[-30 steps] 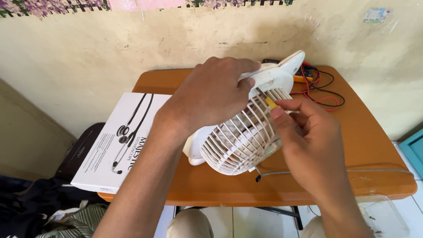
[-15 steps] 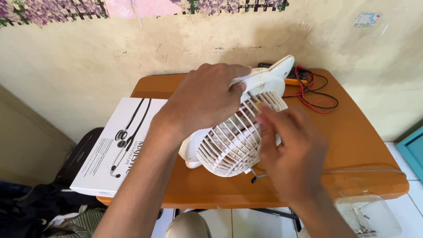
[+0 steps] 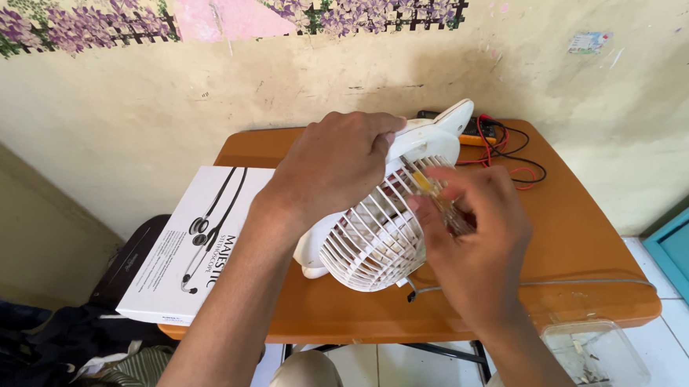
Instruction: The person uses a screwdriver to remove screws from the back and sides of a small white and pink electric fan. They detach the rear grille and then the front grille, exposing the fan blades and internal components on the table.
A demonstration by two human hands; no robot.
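Your right hand [image 3: 472, 239] has steadied, pinching the screwdriver [image 3: 437, 197] at the fan [image 3: 374, 234]; your left hand [image 3: 334, 165] still grips its housing.

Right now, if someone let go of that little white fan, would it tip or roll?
Probably it would rock: the fan lies tilted on its rounded grille, steadied by the left hand. It looks like light plastic. The thin grille ribs may flex under the right hand.

the little fan [image 3: 374, 234] is white with a slatted grille, sitting on an orange-brown table [image 3: 578, 229]. screwdriver [image 3: 427, 186] has a yellow handle. red and black wires [image 3: 512, 151] at the back. white box [image 3: 193, 240] with a black stethoscope picture. cream wall [image 3: 130, 88] with a purple flower border.
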